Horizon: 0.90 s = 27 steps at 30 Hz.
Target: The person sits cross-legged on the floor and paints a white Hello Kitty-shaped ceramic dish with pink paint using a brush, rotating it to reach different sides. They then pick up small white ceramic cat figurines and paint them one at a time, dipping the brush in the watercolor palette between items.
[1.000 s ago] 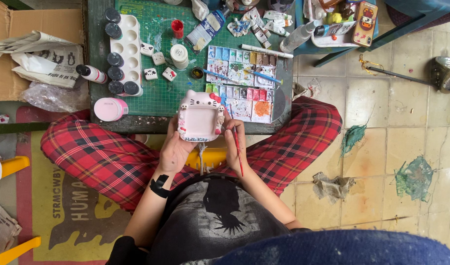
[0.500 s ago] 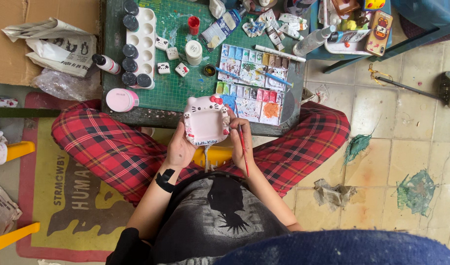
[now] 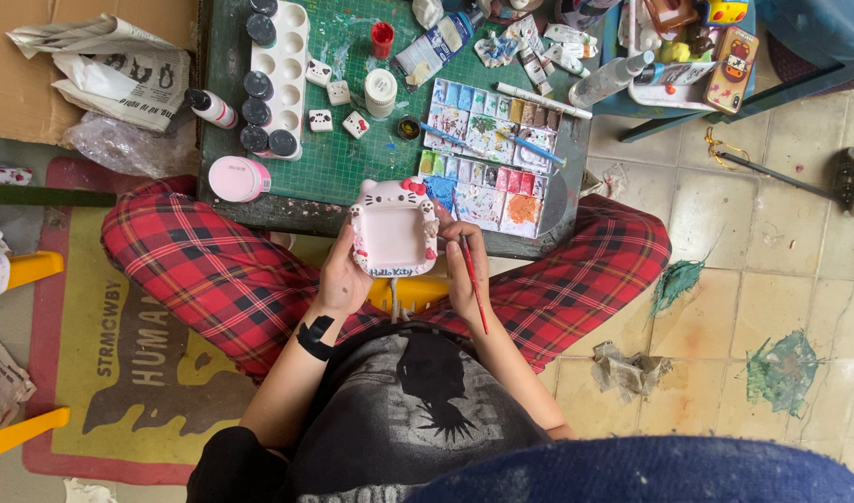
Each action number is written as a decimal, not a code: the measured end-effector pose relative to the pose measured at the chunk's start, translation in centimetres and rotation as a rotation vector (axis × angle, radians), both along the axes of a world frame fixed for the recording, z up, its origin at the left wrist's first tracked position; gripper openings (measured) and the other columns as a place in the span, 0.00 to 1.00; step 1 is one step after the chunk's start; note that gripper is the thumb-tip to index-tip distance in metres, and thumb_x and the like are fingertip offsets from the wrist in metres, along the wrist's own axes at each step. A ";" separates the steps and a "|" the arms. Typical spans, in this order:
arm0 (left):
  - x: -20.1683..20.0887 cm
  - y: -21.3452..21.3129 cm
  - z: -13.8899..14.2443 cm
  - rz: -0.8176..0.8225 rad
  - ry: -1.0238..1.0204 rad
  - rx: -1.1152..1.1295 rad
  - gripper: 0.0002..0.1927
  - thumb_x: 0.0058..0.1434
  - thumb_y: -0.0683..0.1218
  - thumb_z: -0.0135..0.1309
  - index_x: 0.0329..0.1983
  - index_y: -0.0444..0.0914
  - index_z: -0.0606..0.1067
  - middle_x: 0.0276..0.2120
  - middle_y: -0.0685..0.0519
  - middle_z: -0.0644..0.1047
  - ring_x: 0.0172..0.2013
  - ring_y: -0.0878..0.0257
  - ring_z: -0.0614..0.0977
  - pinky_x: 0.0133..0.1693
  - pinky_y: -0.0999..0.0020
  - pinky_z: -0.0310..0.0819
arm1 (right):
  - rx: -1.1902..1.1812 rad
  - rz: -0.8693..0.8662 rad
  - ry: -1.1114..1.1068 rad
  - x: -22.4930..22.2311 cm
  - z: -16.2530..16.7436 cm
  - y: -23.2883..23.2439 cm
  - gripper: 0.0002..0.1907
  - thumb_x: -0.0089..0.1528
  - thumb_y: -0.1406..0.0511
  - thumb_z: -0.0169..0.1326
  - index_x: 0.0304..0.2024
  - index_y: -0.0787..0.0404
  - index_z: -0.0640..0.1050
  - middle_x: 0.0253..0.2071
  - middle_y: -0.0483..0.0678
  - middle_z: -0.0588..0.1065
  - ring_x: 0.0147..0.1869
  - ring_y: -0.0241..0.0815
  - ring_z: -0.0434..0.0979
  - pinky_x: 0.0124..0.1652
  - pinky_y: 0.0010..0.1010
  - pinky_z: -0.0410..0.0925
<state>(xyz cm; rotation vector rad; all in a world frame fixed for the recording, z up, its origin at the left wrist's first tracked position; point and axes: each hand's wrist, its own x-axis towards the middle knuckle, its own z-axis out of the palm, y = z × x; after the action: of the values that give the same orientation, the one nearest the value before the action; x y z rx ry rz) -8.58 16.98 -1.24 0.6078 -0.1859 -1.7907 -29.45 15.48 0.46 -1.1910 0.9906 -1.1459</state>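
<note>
Overhead view of a seated person in red plaid trousers (image 3: pixel 213 270) painting a small figurine. Near the bottom of the frame lie the dark printed shirt (image 3: pixel 418 410) and both forearms. At centre, the left hand (image 3: pixel 338 279) is closed around the left edge and underside of a pink cat-faced ceramic frame (image 3: pixel 394 228), which is held upright just in front of the table's near edge. The right hand (image 3: pixel 464 265) steadies the frame's right side with its fingertips while pinching a red-handled paintbrush (image 3: pixel 474 279), whose shaft slants down toward the lap.

Compared with the views half a second and one second ago, the frame and both hands sit in the same relation; the grip has not altered and the brush remains parked against the palm rather than applied to the surface. The apparent shift in position is mostly head motion. Judged from this, the piece is being inspected or turned, not painted, at this moment.

Beyond the hands, the green cutting mat (image 3: pixel 343 158) carries a watercolour pan palette (image 3: pixel 488 158) at centre right, with two blue brushes lying on it. A pink lidded jar (image 3: pixel 236 179) stands at the mat's near left corner; a white well palette (image 3: pixel 278 74) with dark paint caps occupies the upper left. Crumpled newspaper (image 3: pixel 110 65) lies at far upper left.
</note>
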 end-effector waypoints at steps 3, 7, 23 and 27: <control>0.0 0.3 -0.7 0.010 0.014 0.046 0.32 0.75 0.57 0.38 0.78 0.40 0.56 0.69 0.48 0.66 0.69 0.56 0.68 0.68 0.56 0.62 | 0.022 -0.018 0.012 -0.4 -0.1 0.3 0.09 0.76 0.67 0.37 0.55 0.63 0.66 0.72 0.61 0.67 0.64 0.40 0.72 0.63 0.33 0.65; 0.1 0.6 -0.9 0.023 0.166 0.090 0.34 0.74 0.64 0.40 0.74 0.38 0.63 0.65 0.46 0.71 0.64 0.52 0.70 0.64 0.49 0.65 | -0.091 -0.160 -0.036 -2.2 -1.6 -0.8 0.14 0.77 0.65 0.38 0.59 0.65 0.70 0.53 0.56 0.78 0.48 0.38 0.80 0.49 0.30 0.74; 0.5 0.1 5.7 -0.038 0.529 -0.042 0.41 0.68 0.63 0.49 0.81 0.47 0.54 0.78 0.37 0.54 0.72 0.31 0.60 0.65 0.28 0.64 | -0.004 -0.575 0.998 -10.7 -0.7 -8.7 0.06 0.69 0.64 0.57 0.45 0.59 0.75 0.23 0.50 0.75 0.24 0.44 0.74 0.29 0.35 0.65; 0.7 -0.1 6.2 -0.138 0.810 -0.095 0.38 0.73 0.62 0.48 0.82 0.48 0.55 0.76 0.28 0.56 0.64 0.25 0.70 0.58 0.30 0.73 | -0.005 -0.542 1.006 -11.1 -0.7 -8.4 0.07 0.69 0.63 0.57 0.43 0.60 0.74 0.25 0.50 0.76 0.26 0.45 0.77 0.30 0.35 0.67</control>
<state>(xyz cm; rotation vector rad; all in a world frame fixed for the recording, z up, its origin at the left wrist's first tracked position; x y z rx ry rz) -7.92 16.92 4.94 -0.2287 0.2461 -2.0094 -40.60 7.09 -0.24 -1.5850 2.1680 -0.9089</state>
